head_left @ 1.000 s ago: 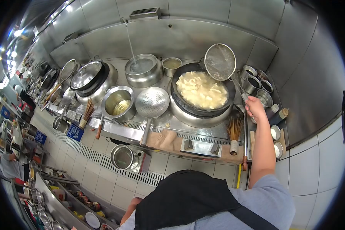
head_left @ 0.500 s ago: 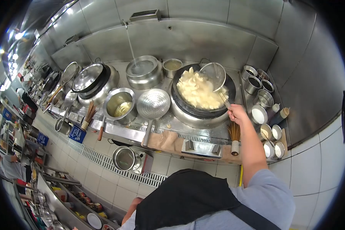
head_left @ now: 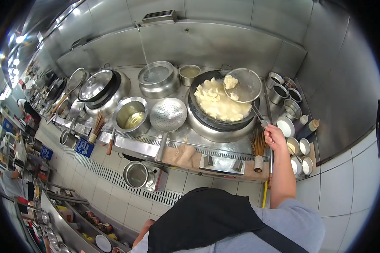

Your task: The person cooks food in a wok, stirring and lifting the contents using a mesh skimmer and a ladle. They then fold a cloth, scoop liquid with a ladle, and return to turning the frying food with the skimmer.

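Note:
My right hand (head_left: 275, 137) is closed around the handle of a wire-mesh strainer (head_left: 250, 86). The strainer is raised over the right side of a large black wok (head_left: 197, 110), with a pale chunk (head_left: 230, 82) at its left rim. Many pale, cream-coloured pieces (head_left: 215, 99) fill the wok in cloudy liquid; what they are I cannot tell. Of my left side only some bare arm (head_left: 144, 232) shows beside the black apron; the left hand is hidden. Left of the wok a perforated ladle (head_left: 168, 114) lies across the counter.
A pot of yellowish liquid (head_left: 131, 116) and a lidded wok (head_left: 98, 85) stand leftward. Water runs onto a covered pot (head_left: 158, 78). Seasoning tins (head_left: 286, 126) and squeeze bottles (head_left: 308, 127) crowd the right. A bamboo brush (head_left: 259, 154) stands at the front edge. Another person (head_left: 13, 183) is far left.
My right hand has moved right and toward me with the strainer. The strainer has shifted right from over the pieces, and a pale chunk now shows in it.

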### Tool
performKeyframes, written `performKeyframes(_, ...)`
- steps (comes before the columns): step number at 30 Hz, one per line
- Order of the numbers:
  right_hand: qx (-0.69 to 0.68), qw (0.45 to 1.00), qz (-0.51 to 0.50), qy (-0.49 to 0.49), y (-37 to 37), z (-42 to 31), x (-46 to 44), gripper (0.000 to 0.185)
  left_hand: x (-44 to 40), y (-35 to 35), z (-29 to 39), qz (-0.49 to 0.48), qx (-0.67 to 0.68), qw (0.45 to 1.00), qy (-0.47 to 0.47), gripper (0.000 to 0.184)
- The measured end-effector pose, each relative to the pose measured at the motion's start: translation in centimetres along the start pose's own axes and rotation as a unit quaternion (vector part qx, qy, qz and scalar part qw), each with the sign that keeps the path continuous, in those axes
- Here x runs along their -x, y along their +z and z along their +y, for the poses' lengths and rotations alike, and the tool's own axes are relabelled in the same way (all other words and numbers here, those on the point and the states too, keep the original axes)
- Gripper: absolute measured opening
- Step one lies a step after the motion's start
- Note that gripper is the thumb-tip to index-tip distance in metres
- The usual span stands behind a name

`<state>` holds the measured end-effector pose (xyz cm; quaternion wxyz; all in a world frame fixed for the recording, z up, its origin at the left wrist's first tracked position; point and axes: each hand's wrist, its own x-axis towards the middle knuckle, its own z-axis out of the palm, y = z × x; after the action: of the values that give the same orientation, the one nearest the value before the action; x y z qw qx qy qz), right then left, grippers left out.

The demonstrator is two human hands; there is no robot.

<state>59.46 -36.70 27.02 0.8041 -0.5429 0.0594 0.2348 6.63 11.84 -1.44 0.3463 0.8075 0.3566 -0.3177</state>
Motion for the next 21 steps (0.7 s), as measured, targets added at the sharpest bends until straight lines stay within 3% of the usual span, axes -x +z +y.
performKeyframes(2,0.027,0.996,0.081,-0.019,0.9,-0.3,0.1,0.031,-0.1,-0.4,0.2,0.002,-0.002,1.000,0.000,0.049)
performKeyframes(7,0.067,0.995,0.079,-0.007,2.0,-1.5,-0.2,0.038,0.6,-2.6,3.7,0.024,0.010,1.000,-0.008,0.050)
performKeyframes(11,0.076,0.992,0.102,-0.021,4.1,-1.4,-0.9,0.019,0.4,-2.8,4.9,0.046,0.025,0.999,-0.014,0.050)
performKeyframes(12,0.174,0.976,0.120,-0.046,4.4,-1.7,-1.3,0.014,0.3,-2.7,4.9,0.048,0.023,0.998,-0.015,0.050)
performKeyframes(13,0.271,0.950,0.136,-0.070,4.7,-2.1,-1.7,0.010,-1.8,-1.9,3.2,0.051,0.019,0.998,0.018,0.050)
performKeyframes(17,0.307,0.935,0.148,-0.097,5.2,-3.5,-2.7,0.017,-9.3,3.8,-7.0,0.053,-0.057,0.991,0.107,0.049)
performKeyframes(18,0.299,0.935,0.162,-0.105,5.8,-4.0,-2.3,0.013,-10.0,4.3,-6.2,0.158,-0.246,0.901,0.321,0.049)
performKeyframes(19,0.291,0.934,0.176,-0.112,6.2,-4.3,-2.2,0.008,-8.6,4.1,-7.7,0.054,-0.064,0.990,0.115,0.048)
performKeyframes(21,0.299,0.932,0.170,-0.111,5.7,-4.4,-2.3,0.013,-7.1,3.6,-7.5,0.043,-0.037,0.996,0.073,0.048)
